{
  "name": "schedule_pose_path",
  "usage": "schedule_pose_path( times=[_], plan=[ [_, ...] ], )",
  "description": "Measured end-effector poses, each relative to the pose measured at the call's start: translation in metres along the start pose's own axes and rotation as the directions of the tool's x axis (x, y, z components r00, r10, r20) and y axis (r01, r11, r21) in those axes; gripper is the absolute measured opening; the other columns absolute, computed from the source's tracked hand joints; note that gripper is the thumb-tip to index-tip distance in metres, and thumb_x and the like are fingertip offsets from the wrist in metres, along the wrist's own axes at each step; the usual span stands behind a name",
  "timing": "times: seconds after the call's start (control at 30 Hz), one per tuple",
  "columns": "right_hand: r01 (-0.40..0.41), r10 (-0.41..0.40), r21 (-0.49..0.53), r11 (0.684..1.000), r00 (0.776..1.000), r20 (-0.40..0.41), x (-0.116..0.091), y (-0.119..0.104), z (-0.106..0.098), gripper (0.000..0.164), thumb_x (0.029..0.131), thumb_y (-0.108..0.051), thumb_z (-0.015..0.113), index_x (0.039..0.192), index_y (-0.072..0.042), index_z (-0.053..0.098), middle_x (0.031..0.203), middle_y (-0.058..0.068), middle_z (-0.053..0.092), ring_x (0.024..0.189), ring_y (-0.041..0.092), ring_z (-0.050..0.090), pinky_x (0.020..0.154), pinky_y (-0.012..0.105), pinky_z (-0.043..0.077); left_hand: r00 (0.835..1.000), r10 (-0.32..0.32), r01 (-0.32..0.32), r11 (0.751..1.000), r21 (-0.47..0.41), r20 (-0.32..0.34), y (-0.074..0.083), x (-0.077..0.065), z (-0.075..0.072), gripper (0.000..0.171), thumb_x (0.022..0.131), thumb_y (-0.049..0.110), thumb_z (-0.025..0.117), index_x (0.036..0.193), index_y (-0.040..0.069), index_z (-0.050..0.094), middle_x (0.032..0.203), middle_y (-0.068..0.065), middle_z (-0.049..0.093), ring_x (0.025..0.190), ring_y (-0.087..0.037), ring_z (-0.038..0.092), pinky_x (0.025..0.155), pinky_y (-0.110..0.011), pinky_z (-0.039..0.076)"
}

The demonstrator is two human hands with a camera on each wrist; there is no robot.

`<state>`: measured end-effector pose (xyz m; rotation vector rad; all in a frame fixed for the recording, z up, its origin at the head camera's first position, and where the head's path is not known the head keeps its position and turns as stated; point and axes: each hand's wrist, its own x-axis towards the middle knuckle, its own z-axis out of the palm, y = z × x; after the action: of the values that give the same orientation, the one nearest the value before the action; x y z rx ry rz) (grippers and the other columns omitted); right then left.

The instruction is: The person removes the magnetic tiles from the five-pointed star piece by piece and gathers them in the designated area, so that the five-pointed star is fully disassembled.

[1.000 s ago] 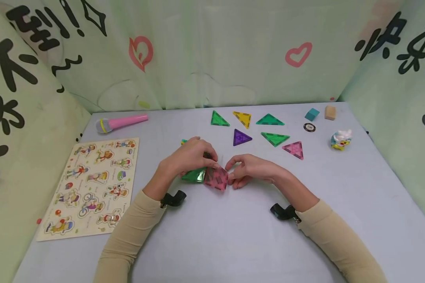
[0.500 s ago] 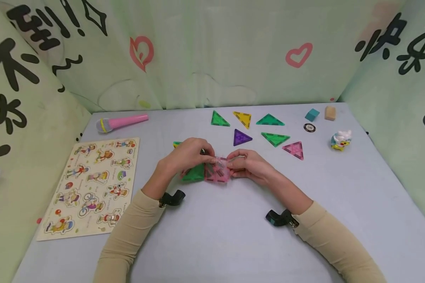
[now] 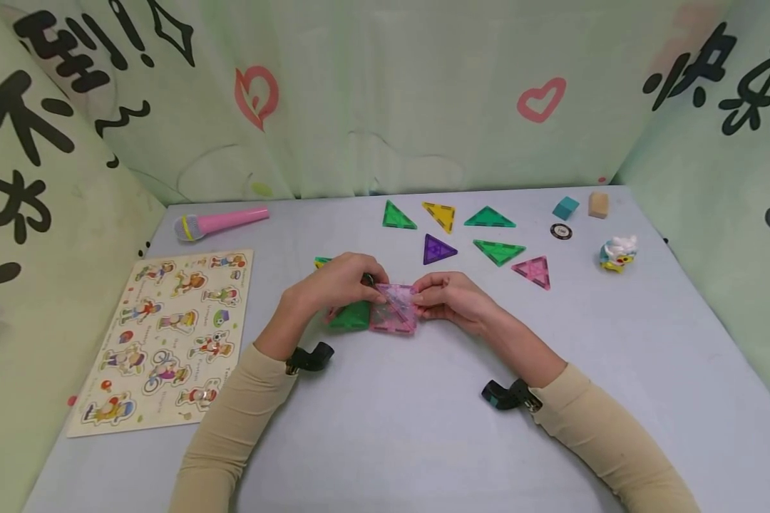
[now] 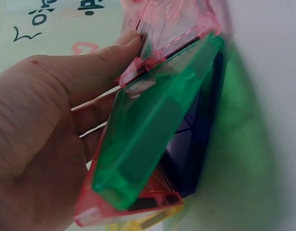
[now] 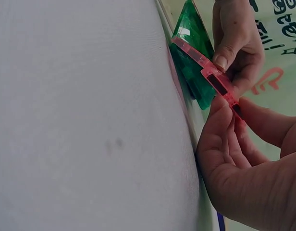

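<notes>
Both hands hold translucent magnetic tiles low over the table in the head view. My left hand point(image 3: 340, 285) grips the top left of a pink square area point(image 3: 394, 322), crossed by a diagonal line, its thumb on the near face. On the right edge, my right hand point(image 3: 455, 301) pinches the pink between thumb and fingers. A green triangular tile point(image 3: 351, 317) adjoins it on the left. In the left wrist view, the green tile point(image 4: 148, 125) is joined with a dark blue-purple tile point(image 4: 189, 149), a red-pink tile point(image 4: 97, 209) and a yellow tile point(image 4: 153, 221). Left fingers are partly hidden behind these.
Loose triangular tiles lie behind the hands, among them a purple one point(image 3: 438, 249), a yellow one point(image 3: 440, 215) and a pink one point(image 3: 532, 272). A figure puzzle board point(image 3: 167, 342) and toy microphone point(image 3: 221, 222) are left; blocks point(image 3: 565, 207), a round chip point(image 3: 561, 231) and figurine point(image 3: 618, 254) right.
The pink piece has turned from a tilted, pointed outline to a level square one. My right hand has shifted slightly up and closed onto its right edge. The loose tiles stay put.
</notes>
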<state>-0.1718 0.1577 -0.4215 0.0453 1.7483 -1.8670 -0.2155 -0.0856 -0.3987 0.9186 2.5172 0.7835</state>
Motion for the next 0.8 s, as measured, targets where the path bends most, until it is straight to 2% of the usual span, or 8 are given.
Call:
schedule_pose_path(
  times=[0.3, 0.43, 0.5, 0.57, 0.7, 0.8],
  plan=[
    [0.009, -0.009, -0.023, 1.000, 1.000, 0.025, -0.001, -0.002, 0.002, 0.010, 0.094, -0.005, 0.064, 0.102, -0.002, 0.061, 0.082, -0.001, 0.065, 0.067, 0.010, 0.062, 0.067, 0.023, 0.055, 0.999, 0.027, -0.025, 0.997, -0.077, 0.025, -0.003, -0.002, -0.004, 0.016, 0.087, 0.022, 0.077, 0.102, 0.018, 0.073, 0.106, 0.004, 0.070, 0.097, -0.014, 0.060, 0.091, -0.034, 0.051],
    [0.017, -0.016, -0.038, 0.999, 0.999, 0.032, -0.001, -0.003, 0.001, 0.011, 0.093, -0.005, 0.065, 0.102, -0.002, 0.061, 0.080, -0.001, 0.065, 0.068, 0.010, 0.062, 0.067, 0.024, 0.055, 0.999, 0.021, -0.018, 0.997, -0.075, 0.036, -0.004, -0.001, -0.004, 0.014, 0.088, 0.021, 0.077, 0.101, 0.018, 0.074, 0.106, 0.005, 0.069, 0.096, -0.012, 0.061, 0.091, -0.033, 0.051],
    [0.014, -0.013, -0.040, 0.999, 0.999, 0.033, -0.001, -0.004, 0.001, 0.012, 0.092, -0.004, 0.065, 0.103, -0.001, 0.060, 0.079, -0.001, 0.065, 0.068, 0.010, 0.062, 0.068, 0.024, 0.056, 0.999, 0.018, -0.015, 0.998, -0.067, 0.049, -0.004, -0.001, -0.004, 0.014, 0.088, 0.022, 0.076, 0.101, 0.019, 0.075, 0.106, 0.005, 0.069, 0.095, -0.011, 0.061, 0.089, -0.031, 0.051],
    [0.011, -0.010, -0.048, 0.999, 0.999, 0.033, -0.001, -0.004, 0.001, 0.013, 0.092, -0.004, 0.065, 0.104, -0.001, 0.060, 0.079, -0.002, 0.065, 0.068, 0.011, 0.061, 0.068, 0.024, 0.056, 0.998, 0.009, -0.004, 0.997, -0.072, 0.061, -0.004, -0.002, -0.003, 0.013, 0.088, 0.021, 0.076, 0.101, 0.019, 0.075, 0.105, 0.004, 0.068, 0.087, -0.012, 0.064, 0.082, -0.031, 0.054],
    [0.020, -0.020, -0.101, 0.995, 1.000, 0.005, -0.004, -0.009, -0.005, 0.015, 0.093, -0.008, 0.066, 0.104, -0.001, 0.062, 0.081, -0.002, 0.065, 0.068, 0.011, 0.061, 0.069, 0.025, 0.056, 0.998, 0.007, -0.001, 0.996, -0.084, 0.070, -0.003, -0.003, -0.003, 0.008, 0.088, 0.020, 0.075, 0.097, 0.019, 0.074, 0.104, 0.004, 0.067, 0.084, -0.012, 0.064, 0.077, -0.029, 0.054],
    [0.041, -0.050, -0.196, 0.980, 0.998, -0.038, -0.009, -0.014, -0.019, 0.019, 0.093, -0.013, 0.067, 0.106, 0.000, 0.063, 0.085, -0.003, 0.066, 0.070, 0.012, 0.061, 0.071, 0.026, 0.056, 0.998, 0.025, -0.020, 0.997, -0.078, 0.062, -0.004, -0.003, -0.004, 0.005, 0.088, 0.020, 0.076, 0.093, 0.019, 0.074, 0.101, 0.005, 0.067, 0.091, -0.011, 0.061, 0.084, -0.029, 0.051]
  ],
)
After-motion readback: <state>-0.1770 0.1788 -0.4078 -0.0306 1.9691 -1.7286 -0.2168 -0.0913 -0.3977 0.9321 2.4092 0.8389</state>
